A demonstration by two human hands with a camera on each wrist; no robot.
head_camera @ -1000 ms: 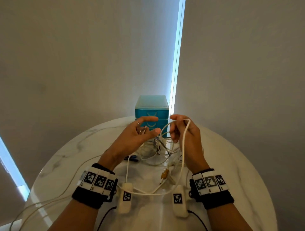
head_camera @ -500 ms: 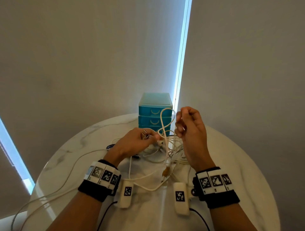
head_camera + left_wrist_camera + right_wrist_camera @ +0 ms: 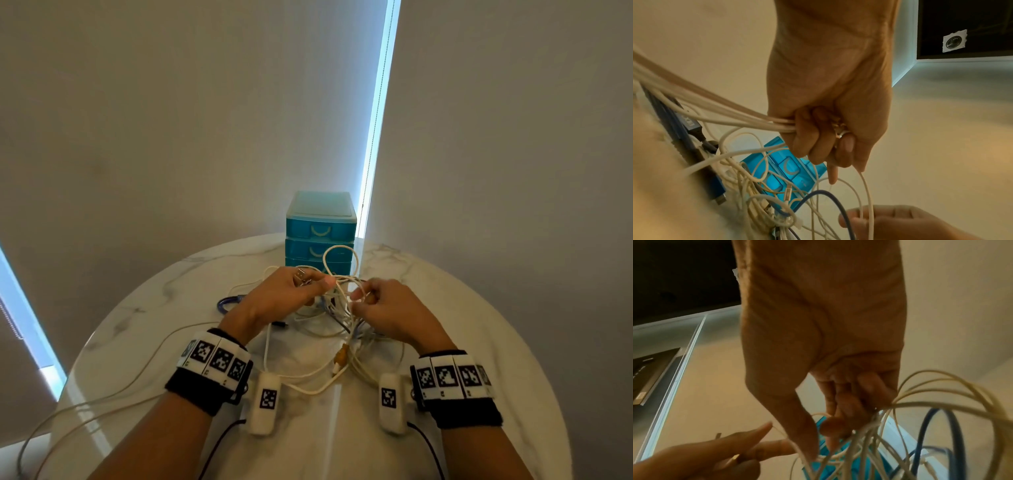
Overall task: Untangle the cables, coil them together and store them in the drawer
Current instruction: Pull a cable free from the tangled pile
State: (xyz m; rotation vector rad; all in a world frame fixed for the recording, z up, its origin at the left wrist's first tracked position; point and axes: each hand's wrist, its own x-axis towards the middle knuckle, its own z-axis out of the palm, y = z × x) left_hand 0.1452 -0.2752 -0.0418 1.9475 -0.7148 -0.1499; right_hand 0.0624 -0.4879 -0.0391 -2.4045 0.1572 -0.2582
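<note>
Item: my left hand [image 3: 287,294] and right hand [image 3: 387,308] each grip white cables [image 3: 339,274], mid-table [image 3: 479,342], near the teal drawer unit [image 3: 320,226].

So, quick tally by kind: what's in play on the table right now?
Hands: 2, the left hand and the right hand, both holding white strands
Drawer unit: 1, blue, 3 drawer fronts showing
Cable tangle: 1, white and blue strands too knotted to count
Total: 4
</note>
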